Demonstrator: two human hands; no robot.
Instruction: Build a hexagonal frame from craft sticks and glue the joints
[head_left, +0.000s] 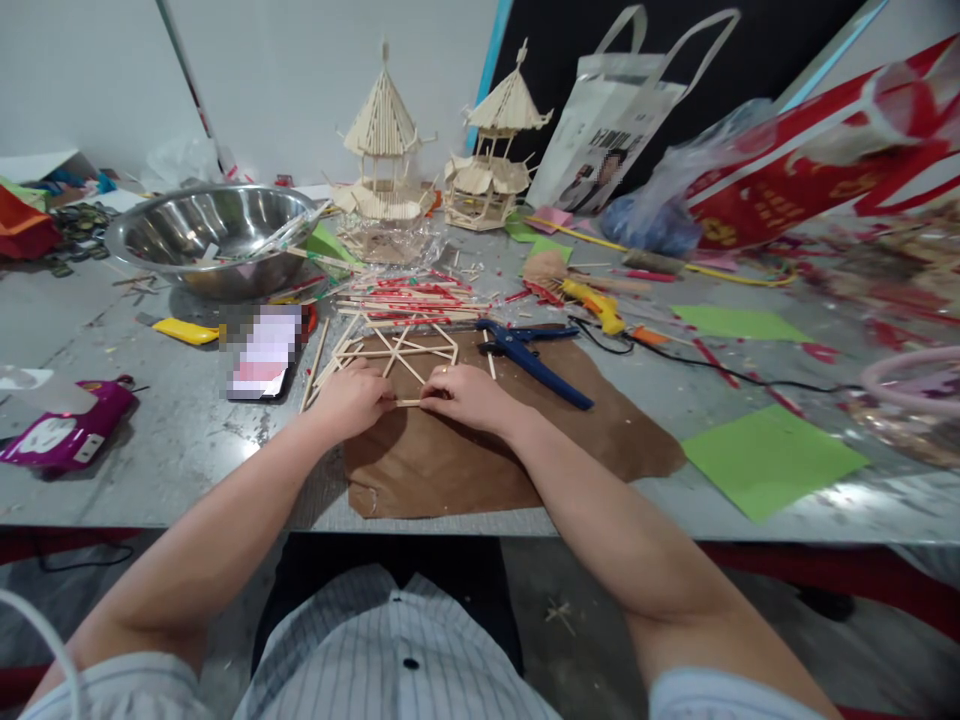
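Note:
My left hand (354, 398) and my right hand (466, 395) meet on a brown paper sheet (480, 450). Both are closed in a pinch on the two ends of a short wooden stick (409, 402). Just beyond the fingers lies a flat hexagonal frame of wooden sticks (397, 350) with spokes. A pile of red-tipped sticks (409, 298) lies behind the frame. A blue glue gun (529, 352) rests on the paper to the right of my right hand.
A steel bowl (214, 240) stands at back left, a phone (262, 352) near it. Two stick pagoda models (386, 150) (495, 155) stand at the back. Green paper sheets (772, 460), a yellow tool (596, 305), a black cord and bags crowd the right.

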